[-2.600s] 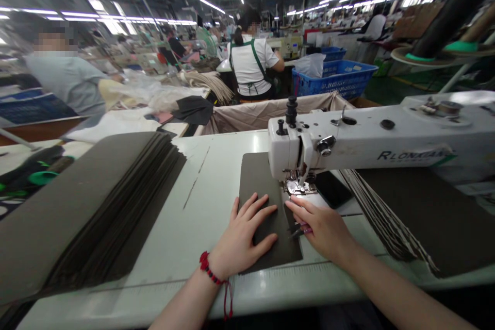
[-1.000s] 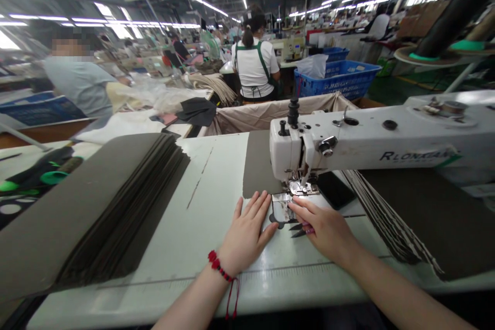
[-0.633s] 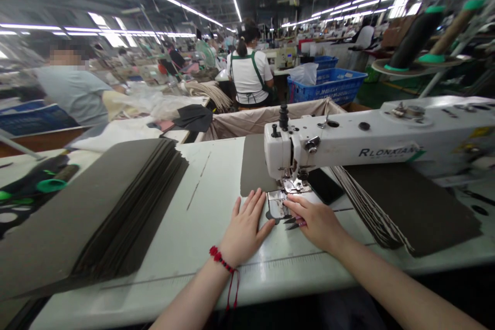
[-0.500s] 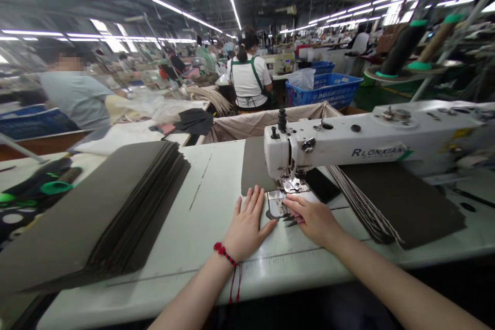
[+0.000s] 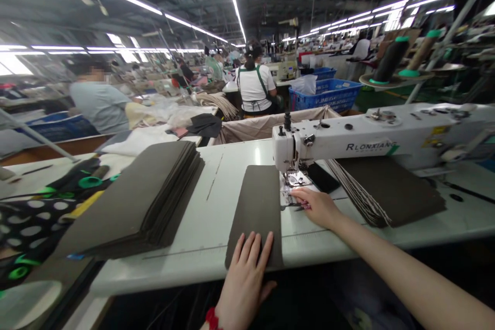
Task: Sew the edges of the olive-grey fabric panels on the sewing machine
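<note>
Crates come first to the eye: blue plastic crates (image 5: 328,95) at the back with a clear bag slumped in them, and a cloth-lined bin (image 5: 266,125) just behind the worktop (image 5: 201,240), its contents hidden from view.

On the worktop a dark grey-brown panel (image 5: 257,201) lies flat – a long rectangle with rounded corners, its far end beside the needle of the white sewing machine (image 5: 348,144), its near end at the front edge. The left hand (image 5: 245,273) presses flat on that near end, fingers straight and close together. The right hand (image 5: 317,207) rests by the presser foot, fingers curled round small dark snips (image 5: 294,208).

A tall stack of like panels (image 5: 143,198) sits to the left and a fanned stack (image 5: 386,191) lies under the machine arm.

Behind this is a long factory hall – strip lights overhead, thread cones (image 5: 389,59), and a person in a white shirt (image 5: 255,90) seated with their back turned.
</note>
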A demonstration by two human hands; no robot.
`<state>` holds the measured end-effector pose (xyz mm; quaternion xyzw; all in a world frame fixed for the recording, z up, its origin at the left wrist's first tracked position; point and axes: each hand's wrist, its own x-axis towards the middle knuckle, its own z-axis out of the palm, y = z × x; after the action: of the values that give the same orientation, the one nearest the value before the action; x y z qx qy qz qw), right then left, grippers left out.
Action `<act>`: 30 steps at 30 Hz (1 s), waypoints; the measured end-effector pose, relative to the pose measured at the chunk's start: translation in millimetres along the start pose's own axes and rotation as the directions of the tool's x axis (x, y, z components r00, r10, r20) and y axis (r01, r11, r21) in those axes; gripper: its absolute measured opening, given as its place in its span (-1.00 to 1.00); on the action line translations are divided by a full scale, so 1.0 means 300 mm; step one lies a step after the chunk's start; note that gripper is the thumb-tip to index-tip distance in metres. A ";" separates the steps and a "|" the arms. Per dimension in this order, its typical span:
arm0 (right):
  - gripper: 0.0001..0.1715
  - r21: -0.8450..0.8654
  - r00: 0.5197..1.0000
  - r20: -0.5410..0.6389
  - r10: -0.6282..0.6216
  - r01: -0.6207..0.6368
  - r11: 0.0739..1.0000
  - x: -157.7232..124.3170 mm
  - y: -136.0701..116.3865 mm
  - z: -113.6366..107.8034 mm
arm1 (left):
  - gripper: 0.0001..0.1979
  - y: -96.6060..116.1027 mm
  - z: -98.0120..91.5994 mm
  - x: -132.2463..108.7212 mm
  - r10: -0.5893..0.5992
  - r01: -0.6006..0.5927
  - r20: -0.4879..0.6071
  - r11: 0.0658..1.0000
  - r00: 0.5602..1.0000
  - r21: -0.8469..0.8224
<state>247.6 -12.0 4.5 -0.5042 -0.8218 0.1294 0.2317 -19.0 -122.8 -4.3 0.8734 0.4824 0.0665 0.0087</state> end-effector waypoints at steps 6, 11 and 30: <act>-0.10 0.192 0.992 0.058 -0.113 0.100 0.976 -0.018 -0.075 0.000 | -0.42 -0.048 -0.179 -0.154 -0.074 0.115 0.140 0.943 0.987 -0.312; -0.70 0.475 1.000 -0.001 0.016 -0.013 0.880 -0.025 -0.113 -0.078 | -0.67 -0.213 -0.383 -0.229 -0.494 0.427 0.139 0.538 0.858 -0.727; -0.70 0.768 0.918 0.174 0.356 -0.353 0.534 -0.232 -0.146 -0.334 | -0.49 -0.225 -0.340 -0.046 -0.662 0.343 0.343 -0.137 0.666 -0.929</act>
<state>291.9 -95.8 92.6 -0.5066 -0.5607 0.5192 0.3993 -95.9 -103.4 90.0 0.3618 0.6095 0.4590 0.5356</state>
